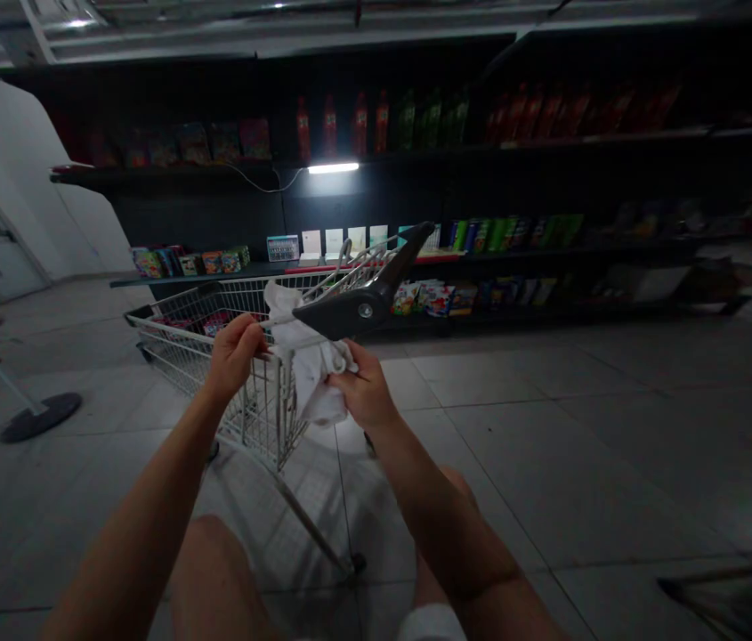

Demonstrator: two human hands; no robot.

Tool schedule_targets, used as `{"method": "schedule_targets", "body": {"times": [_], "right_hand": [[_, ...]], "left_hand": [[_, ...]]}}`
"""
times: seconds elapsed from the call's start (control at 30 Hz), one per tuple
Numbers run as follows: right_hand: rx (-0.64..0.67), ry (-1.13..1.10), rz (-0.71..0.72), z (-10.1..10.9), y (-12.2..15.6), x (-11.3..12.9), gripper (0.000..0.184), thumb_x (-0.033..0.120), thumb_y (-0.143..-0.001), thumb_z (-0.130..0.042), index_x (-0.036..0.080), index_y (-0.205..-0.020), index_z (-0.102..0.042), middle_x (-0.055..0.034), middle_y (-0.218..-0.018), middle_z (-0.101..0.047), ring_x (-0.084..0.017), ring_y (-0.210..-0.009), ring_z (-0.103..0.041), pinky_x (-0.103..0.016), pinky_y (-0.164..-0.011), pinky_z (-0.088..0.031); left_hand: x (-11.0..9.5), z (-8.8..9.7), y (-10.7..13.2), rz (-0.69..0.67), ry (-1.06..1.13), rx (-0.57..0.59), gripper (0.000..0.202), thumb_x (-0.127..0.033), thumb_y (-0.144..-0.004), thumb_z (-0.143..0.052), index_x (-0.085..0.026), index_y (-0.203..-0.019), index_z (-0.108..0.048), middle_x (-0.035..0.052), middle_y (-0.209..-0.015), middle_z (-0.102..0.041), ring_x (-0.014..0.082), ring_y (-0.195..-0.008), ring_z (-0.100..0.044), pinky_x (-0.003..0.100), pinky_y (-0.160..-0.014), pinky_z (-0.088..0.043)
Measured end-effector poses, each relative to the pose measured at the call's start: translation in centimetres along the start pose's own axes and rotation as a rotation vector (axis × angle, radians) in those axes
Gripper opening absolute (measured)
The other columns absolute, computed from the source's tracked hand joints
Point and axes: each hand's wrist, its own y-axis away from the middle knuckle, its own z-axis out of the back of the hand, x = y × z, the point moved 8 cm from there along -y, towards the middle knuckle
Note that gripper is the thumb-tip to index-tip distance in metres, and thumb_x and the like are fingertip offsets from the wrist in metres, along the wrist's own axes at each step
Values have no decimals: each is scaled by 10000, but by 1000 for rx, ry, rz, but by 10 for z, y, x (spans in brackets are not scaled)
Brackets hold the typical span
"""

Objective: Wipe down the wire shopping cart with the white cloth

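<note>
A wire shopping cart [172, 336] stands in front of me, its dark plastic handle piece [335, 313] tilted up to the right. My left hand [235, 354] is closed round the top rim of the basket near the handle end. In my right hand [367, 385] is a bunched white cloth [319, 383], pinched just below the handle piece. Part of the cloth drapes over the cart's frame and shows again above the rim. Some dark and reddish items inside the basket are too dim to name.
Behind the cart runs a dark shelf unit [202, 211] with bottles [360, 125], boxes and packets. A lit tube lamp [334, 167] hangs under one shelf. At the left a stand with a round base [42, 417] rests on the tiled floor [522, 454]. My knees are below the cart.
</note>
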Motion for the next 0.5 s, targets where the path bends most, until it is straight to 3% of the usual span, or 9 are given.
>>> {"method": "schedule_targets", "body": {"times": [0.07,0.13,0.2,0.23,0.27,0.37,0.43,0.5], "right_hand": [[-204,127,175,30,11,33,212,201,-639,-569,210,-828,-663,36,-689,-609,-113,-614,-552,-215,-557,-450],[-528,313,463,63,33,83,272,211,-721,-572,246,-972,-670,6,-863,-667,-158,-771,-634,-289,-677,-519],[-749,547,760,70,58,131,293,216,-805,-564,282,-1077,-651,-15,-1042,-670,-200,-958,-648,-363,-803,-531],[-742,664,880,61,62,148,289,215,-849,-543,292,-1108,-644,-18,-1108,-662,-205,-1026,-636,-380,-850,-522],[-637,786,972,43,61,161,288,205,-893,-508,299,-1133,-639,-11,-1157,-658,-192,-1056,-625,-377,-875,-510],[-155,1126,1047,-18,47,163,290,180,-962,-465,311,-1130,-662,26,-1170,-690,-138,-986,-604,-333,-847,-488],[5,1254,1045,-38,47,156,235,210,-939,-551,331,-1082,-691,48,-1121,-716,-145,-920,-578,-329,-797,-488],[58,1242,1082,-41,55,158,207,249,-907,-607,357,-1057,-699,64,-1132,-712,-166,-915,-569,-343,-787,-496]], "left_hand": [[1,1,0,5,-4,29,493,-625,-861,-498,-212,-590,-499,-17,-522,-530,112,-465,-479,244,-461,-425],[3,0,1,20,-9,84,475,-609,-884,-468,-211,-628,-511,-8,-554,-561,124,-497,-510,254,-487,-443],[1,0,1,-4,-41,114,432,-582,-906,-449,-206,-726,-561,11,-652,-616,146,-592,-571,275,-561,-482],[-4,0,0,-44,-61,105,409,-570,-913,-446,-201,-810,-592,26,-739,-649,162,-676,-605,293,-628,-506],[-13,1,-1,-105,-80,76,401,-561,-921,-436,-198,-906,-608,43,-840,-669,178,-772,-625,314,-704,-518],[-56,-2,-3,-337,-107,-39,421,-532,-962,-353,-200,-1065,-593,77,-1021,-655,193,-947,-606,350,-845,-492],[-87,-12,-4,-429,-128,-55,432,-506,-985,-292,-202,-946,-596,71,-930,-643,184,-890,-591,348,-808,-481],[-109,-24,-6,-402,-116,-24,486,-565,-966,-297,-214,-730,-534,54,-771,-602,182,-768,-569,350,-721,-472]]}}
